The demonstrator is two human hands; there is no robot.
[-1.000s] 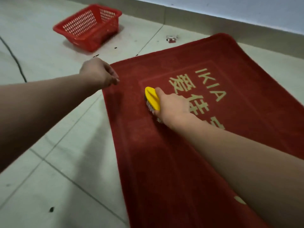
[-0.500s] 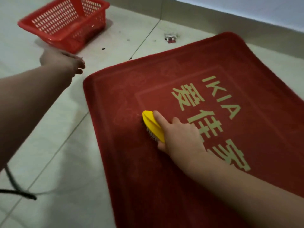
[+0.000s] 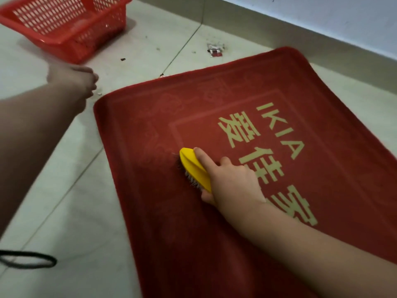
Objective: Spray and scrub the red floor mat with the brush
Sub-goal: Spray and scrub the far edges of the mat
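The red floor mat (image 3: 247, 117) with pale lettering lies flat on the tiled floor. My right hand (image 3: 227, 179) grips a yellow scrub brush (image 3: 194, 168), forefinger along its back, with the bristles down on the mat's left-centre part. My left hand (image 3: 74, 79) hovers blurred over the floor beyond the mat's far-left corner, close to the red basket. Its fingers look loosely curled and I see nothing in it. No spray bottle is in view.
A red plastic lattice basket (image 3: 64, 22) stands at the far left. Small debris and a torn wrapper (image 3: 216, 50) lie on the tiles beyond the mat. A black cord (image 3: 28, 258) loops at the lower left. A wall skirting (image 3: 279, 33) runs behind the mat.
My left hand has left the mat's corner and swung out left toward the basket. The brush slid toward me along the mat. The view tilted, bringing the basket closer.
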